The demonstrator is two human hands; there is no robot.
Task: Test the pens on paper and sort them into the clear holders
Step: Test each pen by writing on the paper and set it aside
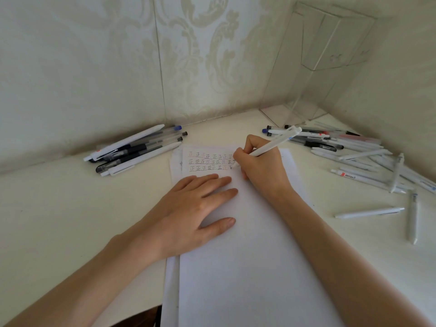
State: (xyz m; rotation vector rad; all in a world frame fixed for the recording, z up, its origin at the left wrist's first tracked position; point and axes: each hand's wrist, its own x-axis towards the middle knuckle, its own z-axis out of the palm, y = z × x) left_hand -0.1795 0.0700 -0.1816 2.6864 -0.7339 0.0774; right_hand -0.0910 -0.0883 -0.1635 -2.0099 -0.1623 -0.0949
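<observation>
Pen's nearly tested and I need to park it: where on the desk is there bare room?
Widest bare desk lies left of the paper, in front of the left pen pile. A narrower strip runs between the paper's right edge and the two stray pens. Crowded: the right pen pile spreading along the wall below the clear holder.

A white pen (271, 144) is gripped, tilted, in the right hand (262, 168), its tip down on the white paper (247, 267), which is pressed flat by the left hand (195, 208). Three rows of black and red test marks (207, 162) are written near the paper's far edge. One pile of pens (136, 149) is heaped far left on the counter (59, 208), and a looser spread of pens (342, 145) lies at the right. The clear holders (330, 43) are seen in the far right corner.
</observation>
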